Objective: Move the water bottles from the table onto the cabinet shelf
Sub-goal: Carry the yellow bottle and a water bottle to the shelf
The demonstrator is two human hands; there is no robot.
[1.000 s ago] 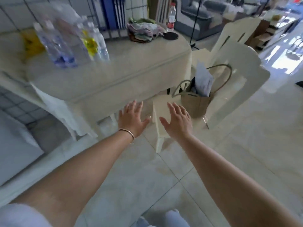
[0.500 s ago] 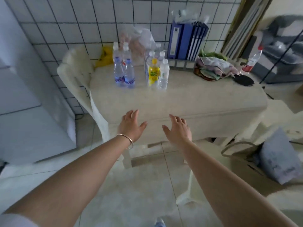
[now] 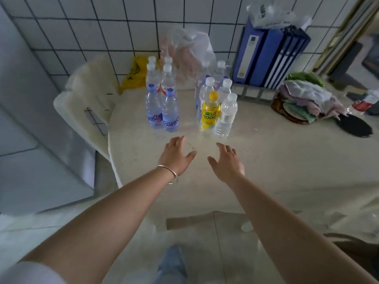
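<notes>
While my left hand point(image 3: 176, 155) and right hand point(image 3: 227, 162) hover spread and empty above the table point(image 3: 276, 160), the water bottles point(image 3: 170, 107) stand upright just beyond, yellow bottle point(image 3: 210, 111) among them.

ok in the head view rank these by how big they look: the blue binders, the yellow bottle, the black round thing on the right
1. blue binders
2. yellow bottle and black round thing: look roughly alike, one tall, one flat, so not ranked.

Both hands, L point(image 3: 176, 155) & R point(image 3: 226, 163), empty, fingers spread over table point(image 3: 276, 160), just short of upright bottles point(image 3: 170, 107).
</notes>
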